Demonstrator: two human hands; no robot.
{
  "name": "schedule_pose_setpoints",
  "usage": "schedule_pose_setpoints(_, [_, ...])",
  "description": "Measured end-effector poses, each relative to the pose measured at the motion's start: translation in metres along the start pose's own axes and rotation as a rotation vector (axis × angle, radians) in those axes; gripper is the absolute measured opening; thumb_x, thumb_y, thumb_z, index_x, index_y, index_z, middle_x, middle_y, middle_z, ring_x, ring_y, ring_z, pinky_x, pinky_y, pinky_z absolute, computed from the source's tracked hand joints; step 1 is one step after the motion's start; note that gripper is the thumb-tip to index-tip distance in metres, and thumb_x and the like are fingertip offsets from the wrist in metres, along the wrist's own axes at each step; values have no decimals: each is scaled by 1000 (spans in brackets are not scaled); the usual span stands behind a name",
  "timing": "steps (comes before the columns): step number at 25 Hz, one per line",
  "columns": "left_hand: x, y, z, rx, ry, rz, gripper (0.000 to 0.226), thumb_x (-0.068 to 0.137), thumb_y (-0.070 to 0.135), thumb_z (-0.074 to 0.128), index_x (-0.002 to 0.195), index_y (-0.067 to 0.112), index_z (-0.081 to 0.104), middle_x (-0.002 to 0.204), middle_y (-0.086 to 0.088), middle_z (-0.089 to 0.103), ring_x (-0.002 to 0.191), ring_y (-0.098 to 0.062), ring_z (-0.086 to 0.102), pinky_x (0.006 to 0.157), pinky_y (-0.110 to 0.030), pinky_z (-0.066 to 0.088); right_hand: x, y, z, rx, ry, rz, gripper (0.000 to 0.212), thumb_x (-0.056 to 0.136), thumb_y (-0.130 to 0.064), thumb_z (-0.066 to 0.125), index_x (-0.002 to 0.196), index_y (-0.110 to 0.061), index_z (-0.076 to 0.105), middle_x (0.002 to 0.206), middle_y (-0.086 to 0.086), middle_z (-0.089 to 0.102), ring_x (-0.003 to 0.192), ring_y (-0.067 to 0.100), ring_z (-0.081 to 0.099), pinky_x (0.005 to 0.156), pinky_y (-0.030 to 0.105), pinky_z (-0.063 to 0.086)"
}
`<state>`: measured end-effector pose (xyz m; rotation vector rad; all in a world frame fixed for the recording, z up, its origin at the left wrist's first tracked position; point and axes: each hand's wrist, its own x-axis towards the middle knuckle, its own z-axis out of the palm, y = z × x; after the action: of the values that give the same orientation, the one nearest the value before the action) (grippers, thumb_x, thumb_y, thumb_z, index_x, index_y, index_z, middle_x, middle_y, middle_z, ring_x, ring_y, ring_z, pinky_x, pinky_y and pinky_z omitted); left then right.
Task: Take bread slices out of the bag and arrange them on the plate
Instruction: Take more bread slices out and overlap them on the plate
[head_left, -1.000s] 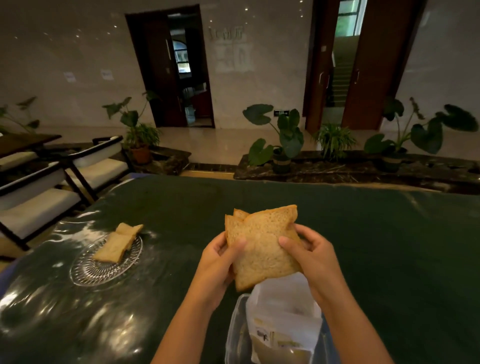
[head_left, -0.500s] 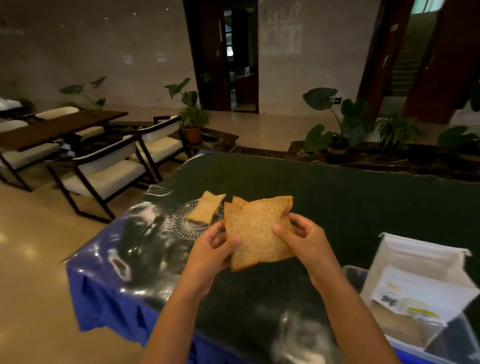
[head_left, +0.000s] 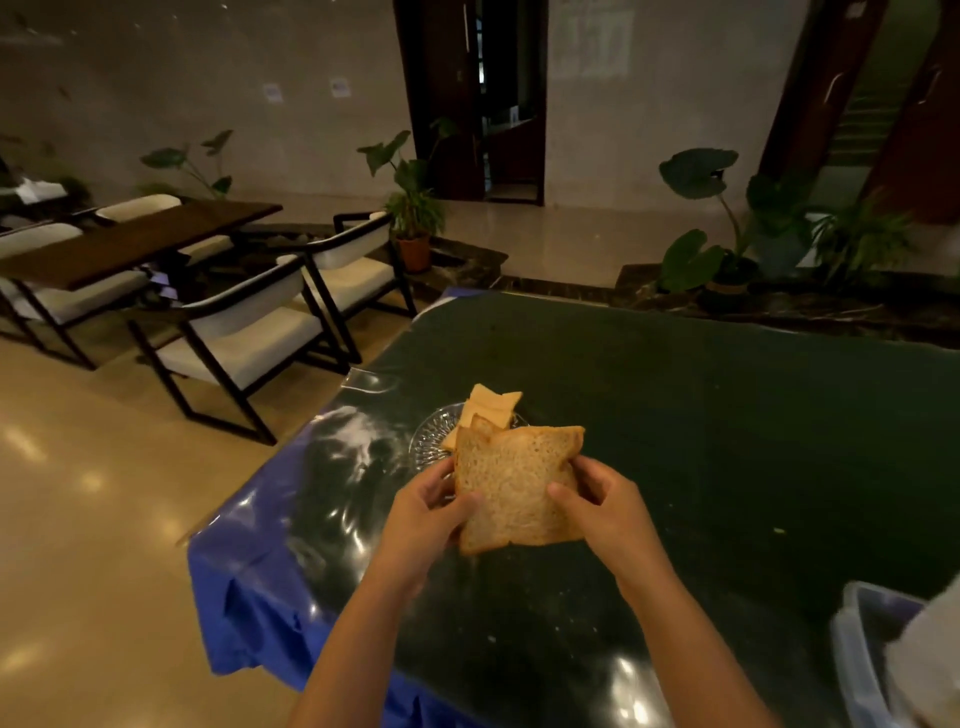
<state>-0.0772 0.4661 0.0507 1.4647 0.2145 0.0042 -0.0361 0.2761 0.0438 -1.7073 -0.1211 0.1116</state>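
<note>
Both hands hold a small stack of brown bread slices (head_left: 514, 488) upright over the dark table. My left hand (head_left: 431, 512) grips the stack's left edge and my right hand (head_left: 602, 506) grips its right edge. Just beyond the stack lies a clear glass plate (head_left: 428, 441) with two or three pale slices (head_left: 488, 413) on it; the held bread hides the plate's near right part. The white bread bag (head_left: 930, 660) shows only as a blurred corner at the lower right, standing in a clear plastic tub (head_left: 857, 649).
The table (head_left: 727, 441) has a dark green top with glossy plastic over a blue cloth; its left edge and corner fall just left of the plate. White chairs (head_left: 249, 332) and a wooden table (head_left: 135, 244) stand on the floor to the left. Potted plants line the far side.
My view has swung left and both hands have carried the bread stack toward the plate, which now sits right behind it. The bag has slid to the lower right edge.
</note>
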Motion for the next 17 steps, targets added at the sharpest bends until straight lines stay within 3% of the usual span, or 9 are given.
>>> schedule_pose_setpoints(3, [45,-6,-18,58,32,-36,43,82,5,63,108,38,59,112,-1,64,93,-19,68,63,-27,57,48,19,23,48,-2,46,38,82,-18,64,117,-29,55,88,-28,53,82,-9,53,63,14,44])
schedule_pose_setpoints(6, [87,-5,-39,112,74,-67,44,81,4,63,115,32,58,110,0,62,89,-16,69,63,-27,57,83,32,52,125,-3,104,33,81,-18,65,102,-42,56,93,-26,55,87,-5,54,67,16,46])
schedule_pose_setpoints(8, [113,-8,-50,146,100,-94,46,80,1,63,114,32,59,110,2,60,88,-16,68,63,-29,58,103,41,65,167,40,178,38,80,-21,66,111,-37,52,96,-20,56,87,-3,54,65,18,47])
schedule_pose_setpoints(11, [144,-16,-63,121,85,-161,48,81,-1,62,121,24,56,113,0,59,87,-15,69,63,-31,59,130,55,81,158,105,262,33,76,-24,70,93,-42,46,90,-18,59,84,-3,56,65,24,50])
schedule_pose_setpoints(14, [177,-28,-78,146,51,-204,46,82,-4,60,120,21,57,107,3,62,80,-6,70,57,-26,57,154,71,99,129,159,316,29,76,-23,70,89,-37,48,91,-11,64,86,3,60,71,32,52])
schedule_pose_setpoints(17, [212,-43,-93,213,-6,-188,44,83,-5,58,119,21,58,95,9,68,76,-3,70,54,-18,55,174,87,121,124,234,348,26,77,-17,68,94,-29,52,96,-5,65,89,8,62,71,31,54])
